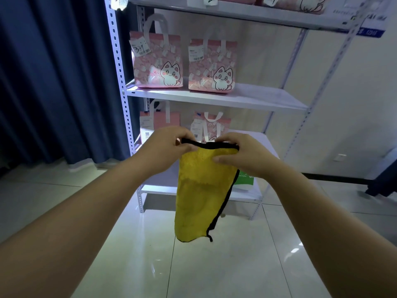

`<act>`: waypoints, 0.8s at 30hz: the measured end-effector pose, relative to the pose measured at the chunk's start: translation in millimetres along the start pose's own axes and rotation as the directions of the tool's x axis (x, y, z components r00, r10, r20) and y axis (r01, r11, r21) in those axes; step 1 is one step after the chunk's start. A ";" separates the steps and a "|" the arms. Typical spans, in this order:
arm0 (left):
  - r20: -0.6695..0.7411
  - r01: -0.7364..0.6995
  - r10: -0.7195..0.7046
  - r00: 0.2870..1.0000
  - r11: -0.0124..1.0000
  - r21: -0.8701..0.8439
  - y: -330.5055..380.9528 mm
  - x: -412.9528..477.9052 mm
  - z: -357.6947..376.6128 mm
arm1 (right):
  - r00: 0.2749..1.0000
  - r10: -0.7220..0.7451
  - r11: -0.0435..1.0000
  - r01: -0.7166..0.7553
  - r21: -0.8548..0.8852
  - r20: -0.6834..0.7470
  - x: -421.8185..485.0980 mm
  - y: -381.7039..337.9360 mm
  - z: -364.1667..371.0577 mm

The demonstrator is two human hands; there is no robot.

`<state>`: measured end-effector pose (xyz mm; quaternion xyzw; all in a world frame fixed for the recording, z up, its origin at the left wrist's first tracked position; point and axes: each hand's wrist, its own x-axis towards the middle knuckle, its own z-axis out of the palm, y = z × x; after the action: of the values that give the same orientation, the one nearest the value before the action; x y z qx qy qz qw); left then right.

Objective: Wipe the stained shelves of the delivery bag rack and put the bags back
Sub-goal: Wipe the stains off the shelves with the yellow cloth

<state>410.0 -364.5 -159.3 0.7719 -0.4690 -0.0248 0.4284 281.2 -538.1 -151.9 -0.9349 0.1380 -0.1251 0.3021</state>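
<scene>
The person faces the white metal rack (120, 72) with both bare arms stretched forward. The left hand (169, 145) and the right hand (238, 155) are close together, and each pinches the top hem of a yellow cloth (199, 190) edged in black, with fingers and thumb curled round it. The cloth hangs slack from this grip in front of the rack's lower levels. Its bottom end dangles free above the glossy tiled floor (214, 272).

On the middle shelf (268, 100), 2 pink bags printed with a white cartoon cat stand upright side by side, near each other but apart. The left cat bag (158, 61) carries a paper tag with "34" written by hand, and the right cat bag (212, 65) carries a printed barcode label. On the lower shelf (266, 140), 2 more pink bags (159, 121) stand, partly hidden behind the hands. The top shelf (247, 15) holds further pink bags, of which only the bases show, along with a tag marked "2". On the bottom shelf (159, 188) a green-and-white item (243, 181) peeks out just right of the cloth, and what it is cannot be told.

A dark blue curtain (53, 72) hangs left of the rack. A pale wall with a socket plate (340, 157) lies to the right.
</scene>
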 end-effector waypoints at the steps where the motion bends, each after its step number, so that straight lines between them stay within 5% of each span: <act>1: 0.002 -0.013 0.013 1.000 1.000 0.003 1.7 0.0 1.1 | 0.999 0.016 1.000 -0.016 -0.019 0.033 0.4 -3.4 1.4; 6: 0.000 -0.076 0.076 0.997 0.997 0.000 8.6 -0.9 1.9 | 0.999 -0.008 0.989 0.013 -0.147 0.035 7.4 -16.5 6.7; 12: -0.096 -0.048 0.039 0.995 0.994 -0.098 -4.7 -4.1 -5.4 | 0.997 -0.056 0.995 0.051 -0.083 -0.049 10.2 -26.2 11.3; 19: -0.137 0.058 -0.090 0.986 0.973 -0.223 -21.9 -16.5 9.8 | 0.993 -0.050 0.959 0.077 -0.274 0.102 13.1 -44.3 19.4; 24: -0.060 0.106 -0.136 0.989 0.928 -0.357 -29.8 -20.1 15.2 | 0.998 0.007 0.993 0.000 -0.115 0.062 13.9 -43.0 14.5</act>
<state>413.0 -353.5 -196.6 0.7106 -0.3899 -0.1026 0.5767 306.6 -501.5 -135.4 -0.9540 0.1371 -0.0870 0.2522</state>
